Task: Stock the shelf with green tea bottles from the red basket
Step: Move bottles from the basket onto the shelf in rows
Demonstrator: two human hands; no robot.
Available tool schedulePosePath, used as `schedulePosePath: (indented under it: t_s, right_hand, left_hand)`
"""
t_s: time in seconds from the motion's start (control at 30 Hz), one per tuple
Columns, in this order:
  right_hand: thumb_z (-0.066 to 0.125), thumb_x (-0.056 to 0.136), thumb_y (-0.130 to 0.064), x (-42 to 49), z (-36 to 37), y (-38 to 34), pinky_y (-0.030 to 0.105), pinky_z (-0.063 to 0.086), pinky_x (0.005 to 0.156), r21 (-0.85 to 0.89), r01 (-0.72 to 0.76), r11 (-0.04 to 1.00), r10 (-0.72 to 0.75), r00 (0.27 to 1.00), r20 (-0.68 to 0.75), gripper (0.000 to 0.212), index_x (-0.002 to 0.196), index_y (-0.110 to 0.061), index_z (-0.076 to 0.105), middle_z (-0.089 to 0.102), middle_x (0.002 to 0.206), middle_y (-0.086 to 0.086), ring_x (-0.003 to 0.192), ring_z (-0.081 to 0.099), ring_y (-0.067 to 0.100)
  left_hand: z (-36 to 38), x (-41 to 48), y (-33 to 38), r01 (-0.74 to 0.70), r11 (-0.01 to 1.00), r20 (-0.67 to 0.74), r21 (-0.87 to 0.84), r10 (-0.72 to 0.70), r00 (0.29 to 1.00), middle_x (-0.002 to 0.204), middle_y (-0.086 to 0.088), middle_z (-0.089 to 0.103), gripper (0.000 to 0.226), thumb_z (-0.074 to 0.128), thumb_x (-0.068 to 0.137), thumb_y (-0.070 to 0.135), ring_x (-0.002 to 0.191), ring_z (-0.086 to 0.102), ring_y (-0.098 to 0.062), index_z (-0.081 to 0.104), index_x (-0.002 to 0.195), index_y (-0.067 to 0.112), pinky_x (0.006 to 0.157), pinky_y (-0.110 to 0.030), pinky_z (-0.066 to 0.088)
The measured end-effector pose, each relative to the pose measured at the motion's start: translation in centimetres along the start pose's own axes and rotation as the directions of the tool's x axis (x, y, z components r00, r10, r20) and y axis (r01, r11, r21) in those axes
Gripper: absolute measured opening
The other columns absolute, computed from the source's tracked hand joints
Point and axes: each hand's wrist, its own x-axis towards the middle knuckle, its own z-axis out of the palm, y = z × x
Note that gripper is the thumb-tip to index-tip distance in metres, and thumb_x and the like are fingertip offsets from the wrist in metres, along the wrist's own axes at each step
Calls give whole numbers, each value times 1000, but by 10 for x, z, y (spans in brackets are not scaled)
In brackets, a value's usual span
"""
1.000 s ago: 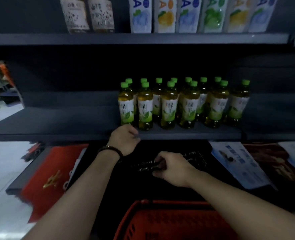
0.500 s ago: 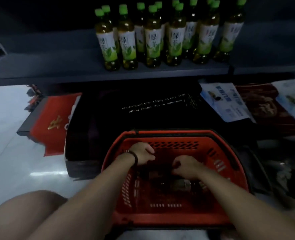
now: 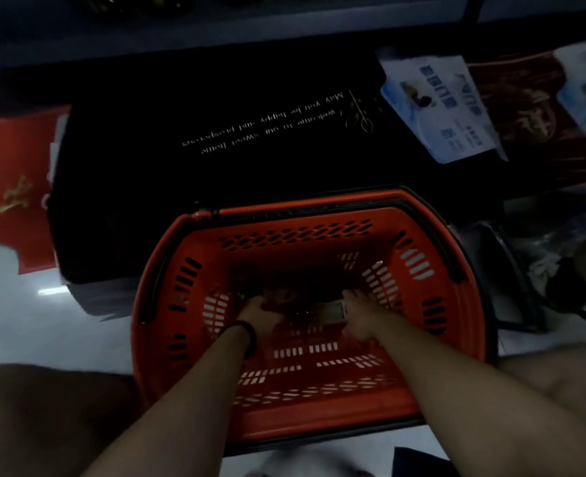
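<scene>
The red basket (image 3: 167, 270) stands on the floor right below me. Both my arms reach down to its bottom. My left hand (image 3: 260, 316), with a black band on its wrist, curls around the dark end of a green tea bottle (image 3: 281, 297) lying there. My right hand (image 3: 362, 316) closes on a second lying green tea bottle, whose pale label (image 3: 332, 309) shows beside my thumb. The basket's bottom is dim and the bottles' outlines are hard to make out. Only the bases of the shelved green tea bottles (image 3: 129, 1) show at the top edge.
The grey shelf edge (image 3: 284, 32) runs across the top. Below it lies a black mat with white lettering (image 3: 277, 129), a red packet (image 3: 9, 187) to its left, and blue-white (image 3: 439, 108) and dark red packets (image 3: 532, 108) to its right. My knees flank the basket.
My view has tipped down from the shelf to the basket. Both hands left the shelf edge, went into the basket and sank to its bottom onto the bottles.
</scene>
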Motion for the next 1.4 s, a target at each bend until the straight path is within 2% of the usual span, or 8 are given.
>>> schedulePosePath:
  t_s: [0.13, 0.33, 0.53, 0.7, 0.87, 1.1, 1.27, 1.4]
  right_hand:
    - [84, 82, -35, 5, 3, -1, 47, 27, 128, -45, -47, 998, 47, 999, 1, 108, 166, -17, 17, 16, 172, 9, 158, 20, 36]
    - [65, 94, -16, 10, 23, 5, 51, 31, 124, -74, -103, 992, 95, 990, -105, 74, 159, -20, 32, 27, 167, 13, 152, 28, 38]
    - [72, 92, -35, 15, 27, 14, 50, 33, 122, -47, -44, 998, 44, 999, -10, 73, 155, -22, 39, 37, 163, 14, 148, 38, 36]
    - [86, 78, -42, 4, 10, 6, 35, 56, 88, 149, 82, 985, -96, 991, 92, 61, 129, -24, 60, 64, 128, 4, 109, 65, 22]
    - [99, 50, -41, -19, -29, -14, 41, 65, 78, 338, 175, 925, -176, 984, -27, 58, 98, -29, 70, 74, 100, -2, 91, 72, 17]
    - [103, 53, -32, -68, -85, -45, 29, 61, 76, 290, 415, 863, -399, 910, -113, 60, 106, -29, 76, 77, 97, -8, 87, 73, 8]
    - [102, 59, -31, -75, -79, -55, 29, 64, 84, 510, 462, 725, -457, 878, -145, 61, 114, -33, 76, 79, 106, -6, 96, 77, 10]
    - [84, 88, -30, -66, -48, -64, 29, 60, 85, 826, 246, 507, -362, 930, -55, 29, 114, -19, 75, 81, 101, 3, 88, 78, 14]
  left_hand:
    - [27, 1, 6, 37, 999, 84, -13, -36, 996, 150, -12, 61, 61, 67, 99, 31, 128, 64, -36, 53, 157, 19, 103, -40, 57]
    - [59, 8, 14, 276, 939, 187, -207, -239, 953, 127, -18, 68, 38, 60, 101, 22, 105, 71, -35, 59, 137, 12, 72, -36, 60]
    - [64, 54, -24, 280, 942, 214, -184, -240, 947, 113, -13, 75, 48, 57, 88, 33, 99, 73, -29, 66, 131, 15, 94, -52, 65]
    - [32, 22, -2, 128, 991, 117, -36, -124, 985, 168, -10, 38, 87, 69, 96, 21, 148, 46, -37, 22, 170, 26, 121, -45, 44]
    - [-4, 1, 4, -88, 964, 119, 250, 59, 991, 156, -8, 53, 88, 84, 85, 27, 139, 57, -31, 40, 161, 21, 112, -35, 48]
    - [-38, -57, 34, -377, 757, 194, 534, 324, 926, 141, -2, 66, 72, 87, 81, 22, 128, 64, -24, 58, 147, 25, 103, -33, 49]
    - [-61, -106, 47, -380, 768, 111, 515, 380, 918, 116, 5, 71, 46, 80, 83, 43, 109, 70, -22, 65, 124, 28, 92, -39, 56]
    - [-77, -125, 36, -245, 843, -9, 479, 284, 959, 98, 5, 78, 35, 74, 88, 59, 91, 74, -20, 73, 104, 28, 80, -38, 59]
